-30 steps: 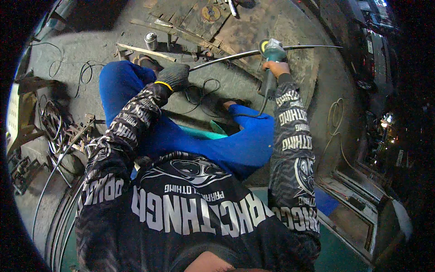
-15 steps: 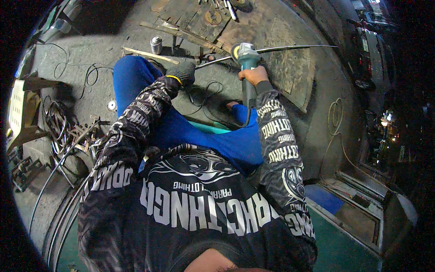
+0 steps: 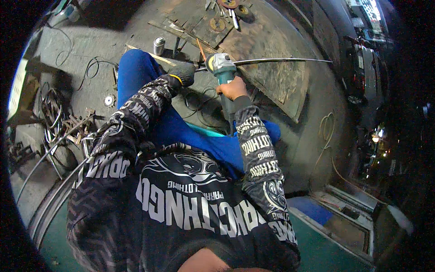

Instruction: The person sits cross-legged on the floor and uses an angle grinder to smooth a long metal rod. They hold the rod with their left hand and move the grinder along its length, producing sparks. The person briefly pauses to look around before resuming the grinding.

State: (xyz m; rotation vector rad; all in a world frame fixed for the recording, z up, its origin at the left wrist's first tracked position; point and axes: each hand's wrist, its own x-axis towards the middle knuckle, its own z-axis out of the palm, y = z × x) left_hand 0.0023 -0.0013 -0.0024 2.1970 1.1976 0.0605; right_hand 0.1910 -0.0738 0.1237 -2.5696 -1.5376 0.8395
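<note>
Right hand (image 3: 232, 88) is bare, fingers curled tight round the green body of the angle grinder (image 3: 223, 68), whose head sits right against the long thin metal rod (image 3: 281, 60). Left hand (image 3: 183, 74), in a dark glove, is closed over the near end of that rod just beside the grinder's disc. The rod runs out to the right over a worn metal plate (image 3: 272, 77). A small can (image 3: 159, 46) stands on the floor behind, beyond the blue-trousered knee (image 3: 136, 68)

gloved left hand (image 3: 183, 74) extended, right hand (image 3: 232, 88) gripping
</note>
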